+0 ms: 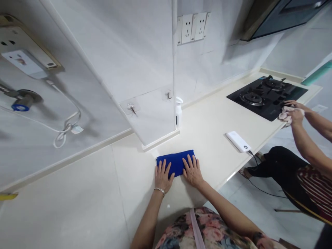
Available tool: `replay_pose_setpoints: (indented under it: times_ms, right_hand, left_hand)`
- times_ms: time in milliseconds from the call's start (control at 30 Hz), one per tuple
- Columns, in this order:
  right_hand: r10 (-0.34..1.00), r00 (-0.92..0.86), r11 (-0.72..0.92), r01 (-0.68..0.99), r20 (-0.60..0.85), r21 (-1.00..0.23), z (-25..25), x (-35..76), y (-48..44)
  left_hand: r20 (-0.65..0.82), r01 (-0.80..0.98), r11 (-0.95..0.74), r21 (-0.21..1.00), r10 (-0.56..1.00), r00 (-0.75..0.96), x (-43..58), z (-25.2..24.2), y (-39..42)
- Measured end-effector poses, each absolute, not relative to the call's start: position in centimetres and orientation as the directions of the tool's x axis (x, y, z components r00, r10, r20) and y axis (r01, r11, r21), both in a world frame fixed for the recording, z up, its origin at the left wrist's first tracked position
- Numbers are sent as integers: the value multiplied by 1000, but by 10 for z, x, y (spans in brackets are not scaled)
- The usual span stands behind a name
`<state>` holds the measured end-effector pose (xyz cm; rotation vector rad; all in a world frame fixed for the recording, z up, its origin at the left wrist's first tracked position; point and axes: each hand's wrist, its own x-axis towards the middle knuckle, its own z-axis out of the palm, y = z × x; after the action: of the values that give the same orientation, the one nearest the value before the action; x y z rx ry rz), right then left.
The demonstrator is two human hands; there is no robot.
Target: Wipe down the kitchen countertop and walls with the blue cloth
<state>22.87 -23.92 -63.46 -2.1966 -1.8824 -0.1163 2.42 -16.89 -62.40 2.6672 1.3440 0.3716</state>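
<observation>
A folded blue cloth (pixel 176 163) lies flat on the pale countertop (pixel 93 193), just in front of the jutting wall corner. My left hand (pixel 163 176) rests on its left end with the fingers spread, a bracelet at the wrist. On the right end of the cloth lies my right hand (pixel 192 171), fingers also stretched out and apart. Both palms face down, and neither hand grips the cloth. Behind the cloth, close to the wall corner, stands a white spray bottle (pixel 178 112), partly hidden by the corner.
A white power bank (pixel 238 141) with a black cable lies to the right. Beyond it is a black gas stove (pixel 267 95), where another person's hands hold a pale rag (pixel 286 114). Hooks (pixel 132 109), sockets (pixel 193 27) and a looped white cable (pixel 67 126) are on the walls.
</observation>
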Motion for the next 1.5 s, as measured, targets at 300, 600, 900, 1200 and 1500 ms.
replay_pose_setpoints:
  times_ms: [300,600,900,1200,1500]
  right_hand:
    - [996,94,-93,988,6,-124,-613,238,-155]
    - [990,84,-102,982,-116,-159,-602,238,-89]
    - [995,73,-86,971,-64,-222,-598,238,-111]
    - [978,-33,134,860,207,-493,-631,258,-247]
    - [866,321,-202,926,383,-319,-658,328,-324]
  left_hand:
    - [54,842,-428,329,899,436,31,-612,-110]
    - [87,857,-398,327,916,392,34,-604,-80]
    - [94,870,-400,287,916,390,26,-610,-82]
    - [43,857,-471,210,880,473,-37,-609,-188]
    - [108,714,-635,295,764,635,1,-577,-146]
